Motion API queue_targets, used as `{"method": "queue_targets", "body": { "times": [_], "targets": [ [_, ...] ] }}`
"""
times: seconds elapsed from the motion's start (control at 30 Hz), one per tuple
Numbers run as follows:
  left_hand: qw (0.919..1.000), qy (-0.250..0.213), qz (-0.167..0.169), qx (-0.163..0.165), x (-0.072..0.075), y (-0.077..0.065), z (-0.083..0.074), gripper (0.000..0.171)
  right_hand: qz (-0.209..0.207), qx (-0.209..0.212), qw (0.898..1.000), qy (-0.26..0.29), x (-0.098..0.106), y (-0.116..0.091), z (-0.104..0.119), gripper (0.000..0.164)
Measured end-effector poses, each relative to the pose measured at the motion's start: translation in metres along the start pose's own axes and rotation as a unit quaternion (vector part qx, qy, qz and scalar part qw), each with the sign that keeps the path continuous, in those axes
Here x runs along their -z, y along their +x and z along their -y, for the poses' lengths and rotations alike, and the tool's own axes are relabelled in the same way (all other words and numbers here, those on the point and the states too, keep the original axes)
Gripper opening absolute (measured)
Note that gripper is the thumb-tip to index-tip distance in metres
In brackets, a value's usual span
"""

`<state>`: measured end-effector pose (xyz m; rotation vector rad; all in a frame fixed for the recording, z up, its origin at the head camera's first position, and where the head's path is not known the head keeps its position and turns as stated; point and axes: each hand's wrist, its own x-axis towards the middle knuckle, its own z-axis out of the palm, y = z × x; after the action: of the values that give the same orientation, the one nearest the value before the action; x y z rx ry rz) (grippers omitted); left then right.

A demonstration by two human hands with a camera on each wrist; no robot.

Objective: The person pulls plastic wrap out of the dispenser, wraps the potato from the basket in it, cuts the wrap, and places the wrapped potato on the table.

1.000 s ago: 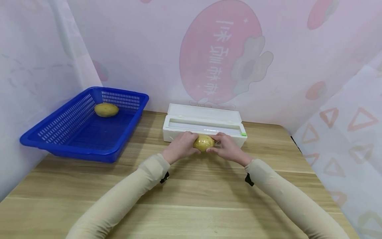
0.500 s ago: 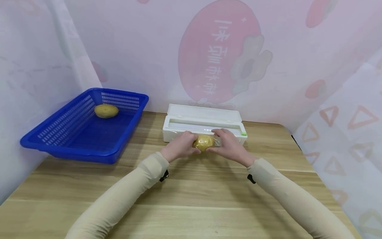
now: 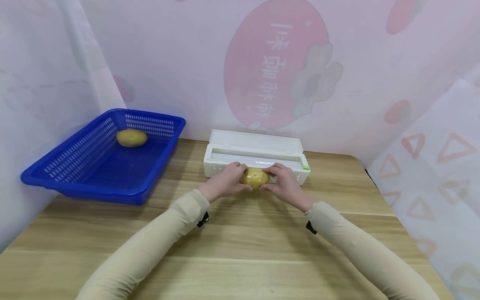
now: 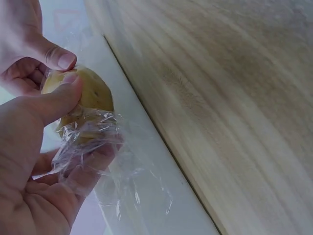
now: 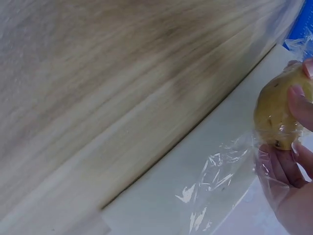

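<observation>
A potato [image 3: 255, 178] with shiny cling film [image 4: 90, 122] around it is held between both hands, in front of the white cling film box [image 3: 214, 169]. My left hand [image 3: 226, 181] grips its left end, thumb on the near side and fingers on the far side. On the other end, my right hand [image 3: 286, 185] holds it between thumb and fingers. In the left wrist view, crumpled film covers the left fingers. A loose sheet of film [image 5: 208, 178] spreads beside the right hand in the right wrist view. The box's lid [image 3: 256, 141] stands raised at the back.
A blue plastic basket [image 3: 150, 183] stands on the left of the wooden table [image 3: 240, 266], with another potato [image 3: 131, 138] inside near its back. A printed cloth [image 3: 180, 62] hangs behind the table. A small green tab [image 3: 306, 167] sits at the box's right end.
Half a second ago the right fingers were spread wider, lifted from the potato's far side; now they have closed back onto it. The potato stays in front of the box.
</observation>
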<state>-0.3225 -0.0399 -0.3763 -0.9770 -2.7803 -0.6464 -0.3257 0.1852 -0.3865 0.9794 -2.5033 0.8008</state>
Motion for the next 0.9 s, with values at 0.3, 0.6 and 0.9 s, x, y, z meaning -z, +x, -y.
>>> {"method": "queue_targets", "body": {
  "times": [0.3,0.6,0.9],
  "targets": [
    [0.9987,-0.050,-0.001,-0.013,0.007,0.004,0.007,0.047,0.014,-0.062,0.997,0.047,0.002,0.004,-0.003,0.051],
    [0.9985,-0.052,0.012,-0.015,0.008,0.008,0.010,0.034,0.050,-0.124,0.988,0.080,0.003,0.007,-0.005,0.051],
    [0.9982,-0.042,0.004,0.042,0.004,0.008,0.000,0.043,0.054,-0.083,0.995,0.018,-0.002,0.003,-0.004,0.060]
  ]
}}
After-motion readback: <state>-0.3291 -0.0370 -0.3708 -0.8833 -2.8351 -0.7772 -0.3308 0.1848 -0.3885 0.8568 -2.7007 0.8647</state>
